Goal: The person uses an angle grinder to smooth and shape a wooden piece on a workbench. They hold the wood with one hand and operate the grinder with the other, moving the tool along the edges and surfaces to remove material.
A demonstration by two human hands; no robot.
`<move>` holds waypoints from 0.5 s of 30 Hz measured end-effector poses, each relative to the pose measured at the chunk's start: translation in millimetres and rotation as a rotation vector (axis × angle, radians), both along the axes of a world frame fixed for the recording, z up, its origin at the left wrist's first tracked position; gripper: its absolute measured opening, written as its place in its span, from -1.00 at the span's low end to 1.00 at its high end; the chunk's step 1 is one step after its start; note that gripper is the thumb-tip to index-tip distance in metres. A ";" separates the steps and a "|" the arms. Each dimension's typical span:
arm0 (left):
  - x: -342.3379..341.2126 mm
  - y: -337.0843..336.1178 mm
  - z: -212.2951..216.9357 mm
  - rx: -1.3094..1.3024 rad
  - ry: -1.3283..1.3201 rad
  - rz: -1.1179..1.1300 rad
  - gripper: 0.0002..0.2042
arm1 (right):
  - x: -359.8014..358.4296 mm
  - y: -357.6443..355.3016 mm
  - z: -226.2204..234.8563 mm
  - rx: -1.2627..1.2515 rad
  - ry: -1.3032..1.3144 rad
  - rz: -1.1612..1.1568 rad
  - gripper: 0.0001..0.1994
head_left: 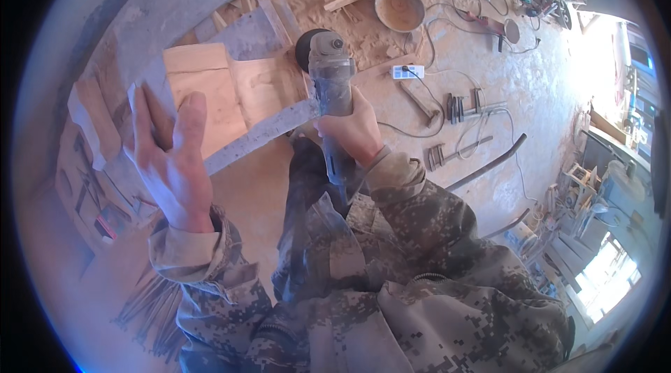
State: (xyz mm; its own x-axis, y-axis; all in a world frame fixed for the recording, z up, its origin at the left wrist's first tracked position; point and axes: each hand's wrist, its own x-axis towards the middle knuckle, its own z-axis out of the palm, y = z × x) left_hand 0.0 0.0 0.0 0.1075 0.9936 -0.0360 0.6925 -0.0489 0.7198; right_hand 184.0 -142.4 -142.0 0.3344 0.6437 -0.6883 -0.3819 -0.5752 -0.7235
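Holding a long, grey, hard-cased grinder [334, 93], likely heavy, the right hand [358, 134] wraps its middle, the best grip; the left hand [175, 167] spreads wide, empty.

Brown-and-tan pixelated camouflage sleeves [447, 230], grey grinder [332, 90], black disc [303, 49], pale tan wood [206, 97], white-and-blue power strip [417, 72]

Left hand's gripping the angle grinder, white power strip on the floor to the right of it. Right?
Wrong hand: the head view shows the right hand gripping the angle grinder; the left hand is open. The white power strip is indeed on the floor to its right.
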 end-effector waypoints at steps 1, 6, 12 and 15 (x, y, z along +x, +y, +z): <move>-0.4 1.0 0.6 -0.002 0.001 -0.001 -0.07 | -0.2 -0.6 -1.1 0.005 0.014 -0.001 -0.32; -5.5 -0.9 8.6 0.017 0.046 0.000 -0.07 | -21.8 -7.2 -2.0 0.079 0.048 -0.025 -0.32; 2.4 -1.9 0.0 0.020 -0.023 0.007 -0.06 | -12.5 -17.5 -6.9 0.067 0.010 -0.041 -0.30; 2.5 -0.3 -1.4 0.009 -0.039 -0.003 -0.06 | -13.1 -19.0 -11.3 0.082 0.004 -0.026 -0.29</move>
State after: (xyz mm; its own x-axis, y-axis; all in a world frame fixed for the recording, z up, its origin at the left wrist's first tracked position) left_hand 2.5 -0.3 -1.4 0.1120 0.9934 -0.0227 0.6635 -0.0578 0.7459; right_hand 170.9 -161.4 -153.3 0.3487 0.6890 -0.6354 -0.3991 -0.5042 -0.7658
